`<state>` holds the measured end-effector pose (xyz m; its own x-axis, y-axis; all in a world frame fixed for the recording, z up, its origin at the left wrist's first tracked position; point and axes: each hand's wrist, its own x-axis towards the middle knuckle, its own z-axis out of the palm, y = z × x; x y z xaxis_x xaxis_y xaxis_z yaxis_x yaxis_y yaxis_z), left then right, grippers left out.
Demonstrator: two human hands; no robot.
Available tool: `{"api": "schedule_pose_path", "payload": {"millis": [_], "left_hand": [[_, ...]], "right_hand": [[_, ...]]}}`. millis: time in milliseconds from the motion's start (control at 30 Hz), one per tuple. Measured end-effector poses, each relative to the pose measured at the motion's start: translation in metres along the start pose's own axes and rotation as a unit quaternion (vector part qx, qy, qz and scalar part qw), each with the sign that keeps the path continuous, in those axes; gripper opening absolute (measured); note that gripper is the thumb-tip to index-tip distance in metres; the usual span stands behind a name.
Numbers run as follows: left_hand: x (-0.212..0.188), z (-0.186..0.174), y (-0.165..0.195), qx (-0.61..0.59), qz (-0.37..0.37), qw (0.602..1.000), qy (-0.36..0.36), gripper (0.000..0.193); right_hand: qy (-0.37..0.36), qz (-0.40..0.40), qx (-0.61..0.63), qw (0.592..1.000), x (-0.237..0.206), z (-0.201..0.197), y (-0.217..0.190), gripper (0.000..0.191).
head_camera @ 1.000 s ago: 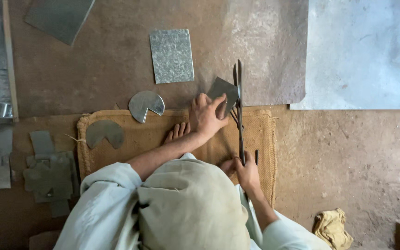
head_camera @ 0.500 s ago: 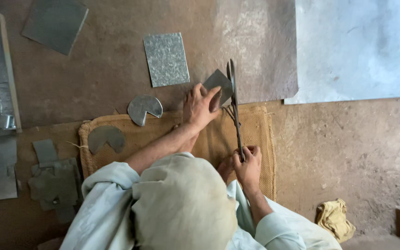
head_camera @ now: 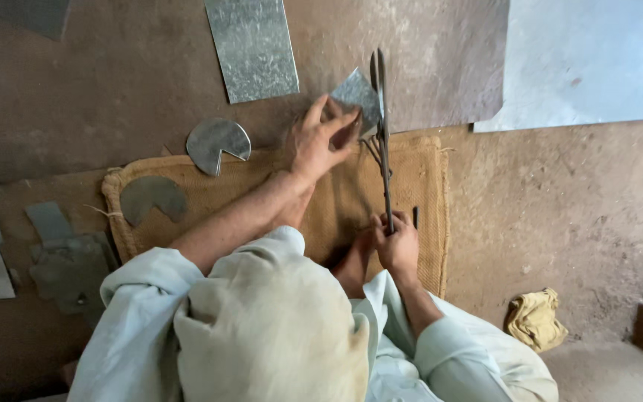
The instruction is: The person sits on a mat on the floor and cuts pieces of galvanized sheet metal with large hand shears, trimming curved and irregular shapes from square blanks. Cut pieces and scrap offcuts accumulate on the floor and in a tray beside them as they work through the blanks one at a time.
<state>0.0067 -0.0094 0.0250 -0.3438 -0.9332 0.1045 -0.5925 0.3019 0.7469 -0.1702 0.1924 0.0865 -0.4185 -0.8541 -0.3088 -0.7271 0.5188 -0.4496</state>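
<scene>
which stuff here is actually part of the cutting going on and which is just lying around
In use:
- long metal shears, handles gripped by the right hand
- small sheet-metal piece, held at the blades by the left hand
- burlap mat under the work

Lying about:
- rectangular metal sheet
- notched metal disc
- darker notched piece on the mat
- metal offcuts
- yellow rag

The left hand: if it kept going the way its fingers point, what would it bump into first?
The left hand already holds a small metal piece. Going straight on, it would probably meet the long shears standing right beside that piece, though depth is hard to judge.
</scene>
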Motion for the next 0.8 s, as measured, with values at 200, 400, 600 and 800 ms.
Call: {"api": "schedule_pose_path", "payload": {"millis": [200, 400, 600, 800], "left_hand": [[0.015, -0.022, 0.004, -0.02, -0.039, 0.997, -0.063, 0.1], [0.008, -0.021, 0.013, -0.001, -0.035, 0.992, -0.122, 0.085], [0.01, -0.008, -0.014, -0.029, 0.013, 0.993, -0.112, 0.078], [0.034, -0.042, -0.012, 0.059, 0.121, 0.987, -0.082, 0.083]], "right_hand": [[0.008, 0.01, -0.006, 1.0, -0.001, -0.006, -0.009, 0.032], [-0.065, -0.049, 0.145, 0.986, -0.003, -0.02, 0.001, 0.038], [-0.053, 0.034, 0.043, 0.997, 0.002, 0.002, 0.01, 0.035], [-0.017, -0.012, -0.025, 0.999, 0.001, -0.01, -0.007, 0.035]]}}
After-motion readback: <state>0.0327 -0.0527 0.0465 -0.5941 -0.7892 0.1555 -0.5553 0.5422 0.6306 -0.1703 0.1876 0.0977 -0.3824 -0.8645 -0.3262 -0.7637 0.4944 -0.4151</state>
